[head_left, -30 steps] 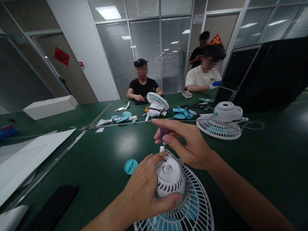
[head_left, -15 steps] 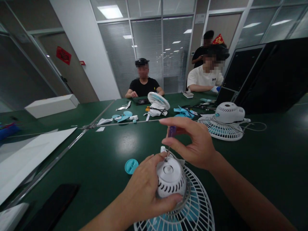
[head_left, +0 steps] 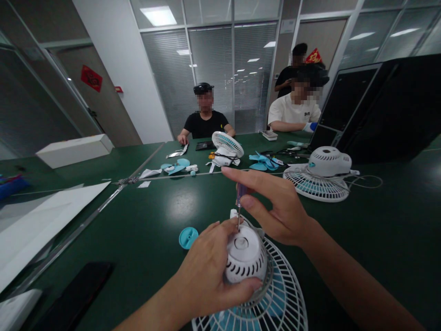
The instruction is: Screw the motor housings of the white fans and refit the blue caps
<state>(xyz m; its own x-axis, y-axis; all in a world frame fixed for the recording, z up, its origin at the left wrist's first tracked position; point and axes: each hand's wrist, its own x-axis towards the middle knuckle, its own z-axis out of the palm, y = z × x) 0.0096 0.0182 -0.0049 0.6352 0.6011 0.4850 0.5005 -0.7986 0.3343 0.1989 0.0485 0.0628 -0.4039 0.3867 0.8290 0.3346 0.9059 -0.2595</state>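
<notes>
Because the fan (head_left: 272, 276) lies grille-down at the near side of the table (head_left: 151, 220), its white housing (head_left: 246, 257) faces up in the head view, which probably gives the screwdriver (head_left: 241, 191) straight access from above. The left hand (head_left: 208, 264) wraps the housing, thumb on the near side and fingers bent over the left and far side, seemingly to brace it against turning. One fingertip lies just beside the shaft (head_left: 239, 216), perhaps to guide it. On the right hand (head_left: 280, 207), thumb and fingers pinch the purple handle, the index finger stretched out past its top, likely to press down; the fingers behind are partly hidden. The shaft stands nearly upright, its tip on the housing near the far edge; whether a screw sits there is too small to tell. A blue knob (head_left: 188, 238) lies near the left hand.
</notes>
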